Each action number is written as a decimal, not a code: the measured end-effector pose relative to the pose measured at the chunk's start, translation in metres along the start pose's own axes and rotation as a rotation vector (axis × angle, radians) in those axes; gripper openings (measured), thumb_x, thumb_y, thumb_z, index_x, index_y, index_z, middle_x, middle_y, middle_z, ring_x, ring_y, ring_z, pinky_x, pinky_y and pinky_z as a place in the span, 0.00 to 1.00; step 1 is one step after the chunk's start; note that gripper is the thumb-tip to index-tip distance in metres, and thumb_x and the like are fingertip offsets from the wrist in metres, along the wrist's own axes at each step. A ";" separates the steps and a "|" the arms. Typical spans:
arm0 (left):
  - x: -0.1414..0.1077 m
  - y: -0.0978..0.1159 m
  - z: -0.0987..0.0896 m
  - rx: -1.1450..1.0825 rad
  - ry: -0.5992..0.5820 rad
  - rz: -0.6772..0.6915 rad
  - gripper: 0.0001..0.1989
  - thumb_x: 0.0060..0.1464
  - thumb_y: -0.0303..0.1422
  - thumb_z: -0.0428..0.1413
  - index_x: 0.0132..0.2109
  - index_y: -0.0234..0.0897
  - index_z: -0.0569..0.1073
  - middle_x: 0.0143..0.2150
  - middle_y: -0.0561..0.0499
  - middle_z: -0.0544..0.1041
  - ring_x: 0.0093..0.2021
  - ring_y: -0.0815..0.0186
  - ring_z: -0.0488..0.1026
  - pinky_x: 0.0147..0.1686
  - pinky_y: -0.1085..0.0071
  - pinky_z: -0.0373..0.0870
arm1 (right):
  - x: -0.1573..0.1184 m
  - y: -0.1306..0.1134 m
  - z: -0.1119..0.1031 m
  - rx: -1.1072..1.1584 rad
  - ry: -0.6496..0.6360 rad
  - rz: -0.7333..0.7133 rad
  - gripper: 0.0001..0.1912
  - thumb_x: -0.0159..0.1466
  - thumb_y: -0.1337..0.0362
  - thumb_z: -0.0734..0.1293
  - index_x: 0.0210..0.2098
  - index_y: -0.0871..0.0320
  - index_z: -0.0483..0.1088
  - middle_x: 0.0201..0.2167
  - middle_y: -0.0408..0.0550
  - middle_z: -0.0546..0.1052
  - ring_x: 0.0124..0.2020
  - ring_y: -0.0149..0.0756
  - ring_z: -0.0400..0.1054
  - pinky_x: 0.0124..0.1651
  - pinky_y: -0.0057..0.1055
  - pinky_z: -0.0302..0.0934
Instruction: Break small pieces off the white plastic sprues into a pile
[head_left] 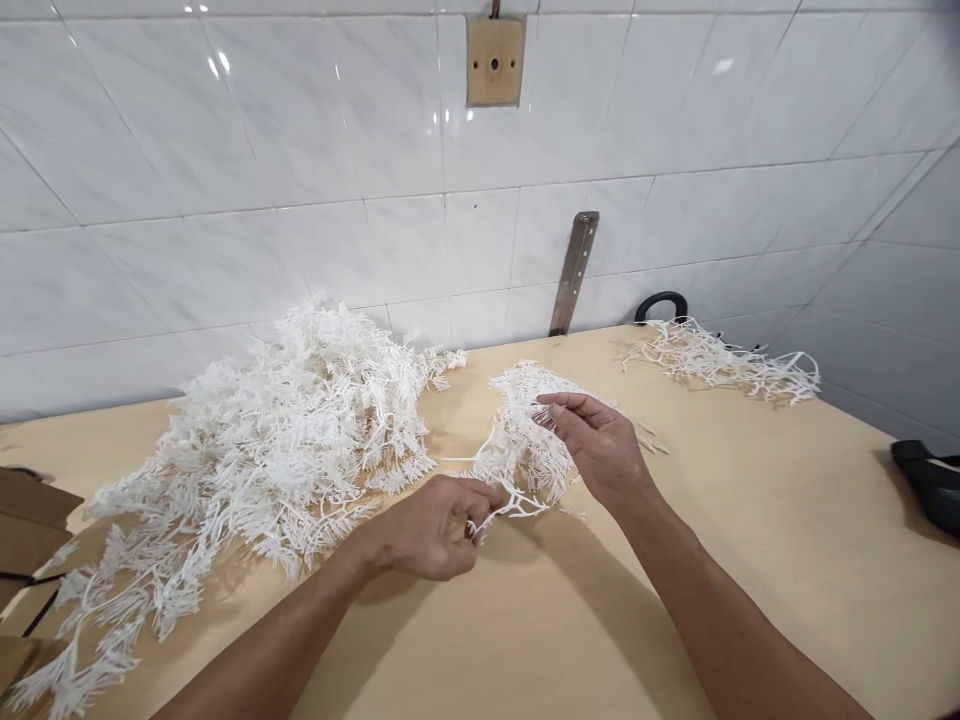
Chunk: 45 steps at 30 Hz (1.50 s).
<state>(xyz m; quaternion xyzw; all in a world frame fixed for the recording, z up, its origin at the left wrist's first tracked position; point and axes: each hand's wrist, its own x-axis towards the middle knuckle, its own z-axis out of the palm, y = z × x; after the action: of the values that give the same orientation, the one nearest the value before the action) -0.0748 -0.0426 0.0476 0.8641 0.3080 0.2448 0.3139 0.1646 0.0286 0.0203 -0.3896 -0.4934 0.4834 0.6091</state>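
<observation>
My left hand is closed around a white branching plastic sprig, whose forked stems stick out to the right of the fingers. Raised a little above the table, my right hand pinches a small tuft of thin white strands between thumb and fingertips. Behind both hands lies a smaller heap of white feathery sprigs. A much larger pile of the same white sprigs spreads to the left of my left hand.
Bare branching white stems lie at the table's back right, beside a black curved handle. Another black object sits at the right edge. Cardboard stands at the left. A metal strip leans against the tiled wall.
</observation>
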 end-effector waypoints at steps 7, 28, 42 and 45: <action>-0.024 -0.002 -0.042 -0.730 -0.019 -0.203 0.04 0.44 0.28 0.58 0.31 0.35 0.77 0.50 0.41 0.79 0.53 0.48 0.74 0.56 0.50 0.65 | 0.011 -0.009 -0.014 0.171 0.085 -0.040 0.12 0.53 0.58 0.76 0.34 0.56 0.77 0.36 0.48 0.78 0.38 0.38 0.72 0.51 0.43 0.67; -0.100 -0.016 -0.028 -0.903 0.173 -0.401 0.19 0.35 0.27 0.55 0.38 0.31 0.81 0.47 0.37 0.80 0.46 0.49 0.76 0.51 0.55 0.70 | -0.016 -0.001 0.022 0.122 -0.217 0.133 0.12 0.52 0.59 0.77 0.34 0.56 0.78 0.33 0.47 0.79 0.34 0.33 0.71 0.42 0.34 0.67; -0.129 -0.007 -0.033 -0.582 0.067 -0.830 0.09 0.49 0.33 0.61 0.36 0.31 0.75 0.22 0.51 0.74 0.19 0.72 0.67 0.19 0.78 0.63 | -0.027 0.032 0.026 -0.230 -0.476 0.432 0.10 0.60 0.58 0.70 0.38 0.58 0.74 0.36 0.52 0.79 0.36 0.41 0.76 0.40 0.40 0.74; -0.127 -0.004 -0.030 -0.584 0.095 -0.810 0.10 0.49 0.34 0.61 0.37 0.32 0.74 0.23 0.51 0.75 0.21 0.70 0.69 0.22 0.76 0.66 | -0.017 0.021 0.015 -0.614 -0.393 0.197 0.06 0.60 0.61 0.67 0.33 0.57 0.75 0.30 0.49 0.79 0.34 0.41 0.76 0.41 0.39 0.72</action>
<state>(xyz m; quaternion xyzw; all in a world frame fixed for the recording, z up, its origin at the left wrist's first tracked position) -0.1824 -0.1160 0.0362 0.5391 0.5514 0.2182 0.5980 0.1448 0.0169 -0.0008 -0.4996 -0.6828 0.4350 0.3083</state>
